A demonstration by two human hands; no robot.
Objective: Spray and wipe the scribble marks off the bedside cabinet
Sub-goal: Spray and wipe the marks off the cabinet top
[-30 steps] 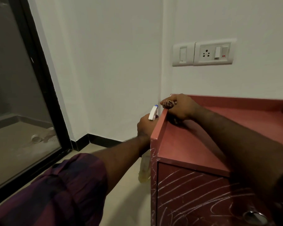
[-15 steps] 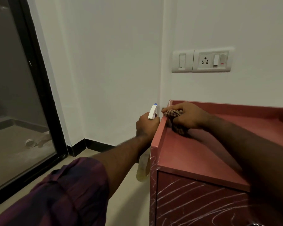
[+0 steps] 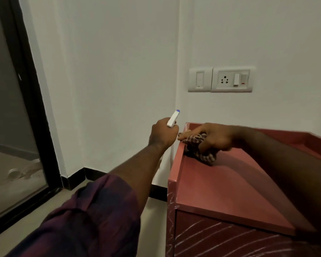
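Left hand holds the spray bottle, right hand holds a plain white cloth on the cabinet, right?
No. The head view shows a checked cloth, not plain white, in the right hand on the cabinet; the left hand holds the spray bottle.

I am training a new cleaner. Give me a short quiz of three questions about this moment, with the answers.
1. True or false: the left hand holds the spray bottle.
2. Where does the right hand press the checked cloth? A) on the wall B) at the left rim of the cabinet top C) on the floor
3. Fill in: white scribble marks show on the cabinet's ____ face.
Key: 1 true; 2 B; 3 front.
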